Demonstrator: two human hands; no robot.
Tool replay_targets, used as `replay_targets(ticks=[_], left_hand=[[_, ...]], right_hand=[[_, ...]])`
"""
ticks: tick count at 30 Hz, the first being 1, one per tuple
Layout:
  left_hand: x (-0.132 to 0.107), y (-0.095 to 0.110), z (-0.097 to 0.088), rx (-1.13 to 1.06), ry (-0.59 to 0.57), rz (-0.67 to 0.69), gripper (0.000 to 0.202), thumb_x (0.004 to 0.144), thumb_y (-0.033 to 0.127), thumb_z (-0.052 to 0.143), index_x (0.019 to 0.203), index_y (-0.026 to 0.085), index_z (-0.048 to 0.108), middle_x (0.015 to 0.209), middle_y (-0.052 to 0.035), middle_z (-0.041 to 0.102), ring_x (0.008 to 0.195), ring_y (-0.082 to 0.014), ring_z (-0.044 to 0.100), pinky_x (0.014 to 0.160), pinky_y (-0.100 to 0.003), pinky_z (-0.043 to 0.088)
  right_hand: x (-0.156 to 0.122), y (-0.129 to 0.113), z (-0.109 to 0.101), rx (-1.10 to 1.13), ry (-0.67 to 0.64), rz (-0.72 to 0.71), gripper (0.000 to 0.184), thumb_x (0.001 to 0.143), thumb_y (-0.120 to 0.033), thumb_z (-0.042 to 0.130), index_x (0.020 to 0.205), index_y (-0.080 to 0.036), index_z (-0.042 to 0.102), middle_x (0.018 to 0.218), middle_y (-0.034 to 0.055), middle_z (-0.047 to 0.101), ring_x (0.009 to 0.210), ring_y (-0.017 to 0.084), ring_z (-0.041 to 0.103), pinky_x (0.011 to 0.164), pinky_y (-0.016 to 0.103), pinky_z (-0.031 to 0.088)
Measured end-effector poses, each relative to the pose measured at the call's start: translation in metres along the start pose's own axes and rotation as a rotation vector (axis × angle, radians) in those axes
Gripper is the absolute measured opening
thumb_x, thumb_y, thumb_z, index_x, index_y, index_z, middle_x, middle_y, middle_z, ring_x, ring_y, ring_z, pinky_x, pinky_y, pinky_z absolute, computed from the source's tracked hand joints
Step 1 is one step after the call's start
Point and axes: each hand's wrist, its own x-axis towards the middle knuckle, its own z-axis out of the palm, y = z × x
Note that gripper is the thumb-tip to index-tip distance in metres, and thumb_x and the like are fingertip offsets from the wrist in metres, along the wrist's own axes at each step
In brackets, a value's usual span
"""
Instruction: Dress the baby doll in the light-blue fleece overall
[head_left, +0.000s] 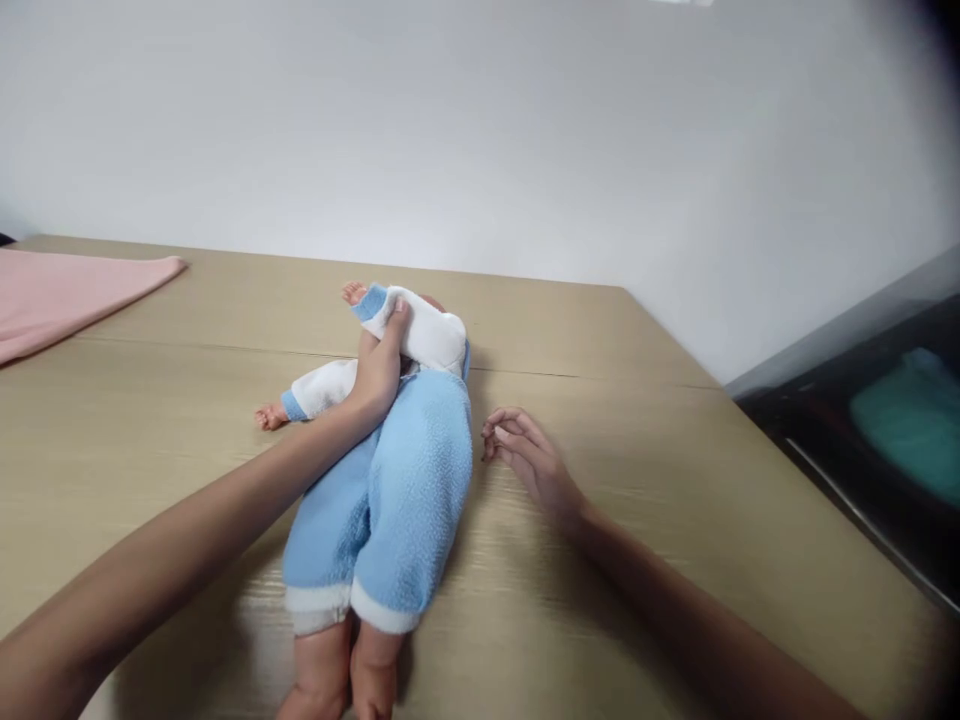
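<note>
A baby doll in a white and light-blue fleece outfit lies tilted onto its side, bare legs toward me. My left hand is closed around its upper body, thumb over the white sleeve of the upper arm. The doll's other arm sticks out to the left beneath my wrist. Most of the head is hidden behind the raised arm and shoulder. To the right of the doll's hip, apart from it, my right hand holds nothing, its fingers loosely bent and open.
The doll lies on a wooden table with a seam running across it. A folded pink cloth is at the far left. Behind stands a pale wall. Past the right edge is a dark object with a green item on it.
</note>
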Motion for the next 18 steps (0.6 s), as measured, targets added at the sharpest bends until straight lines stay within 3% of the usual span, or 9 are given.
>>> replay_targets(ticks=[6,10,15,18], left_hand=[[-0.003,-0.004,0.009,0.127,-0.048,0.072,0.059,0.097,0.076,0.080,0.116,0.021,0.072,0.125,-0.0127,0.084,0.131,-0.0357,0.076,0.119,-0.049,0.057],[-0.011,-0.006,0.018,0.256,-0.152,0.159,0.046,0.101,0.067,0.078,0.116,0.023,0.072,0.129,-0.0133,0.082,0.133,-0.0372,0.073,0.123,-0.052,0.053],[-0.023,-0.006,0.029,0.583,-0.433,0.360,0.031,0.106,0.053,0.072,0.117,0.024,0.070,0.122,-0.0143,0.079,0.121,-0.0378,0.074,0.115,-0.054,0.054],[-0.029,-0.003,0.031,0.759,-0.682,0.502,0.041,0.101,0.050,0.079,0.128,0.020,0.068,0.129,-0.0185,0.076,0.122,-0.0416,0.071,0.114,-0.060,0.054]], right_hand=[[0.003,-0.003,-0.001,0.072,0.020,0.030,0.038,0.090,-0.054,0.093,0.106,-0.026,0.073,0.105,0.0014,0.074,0.089,0.020,0.068,0.085,0.037,0.057],[0.006,-0.013,-0.005,0.072,0.024,0.103,0.046,0.097,-0.068,0.082,0.118,-0.028,0.074,0.115,0.0060,0.080,0.099,0.026,0.075,0.093,0.042,0.062],[0.006,-0.024,-0.010,0.081,-0.028,0.163,0.080,0.099,-0.097,0.057,0.141,-0.031,0.073,0.137,0.0104,0.080,0.112,0.032,0.079,0.100,0.050,0.064],[0.008,-0.024,-0.015,0.139,-0.030,0.186,0.085,0.098,-0.103,0.050,0.130,-0.029,0.077,0.128,0.0114,0.083,0.108,0.032,0.081,0.098,0.051,0.064]])
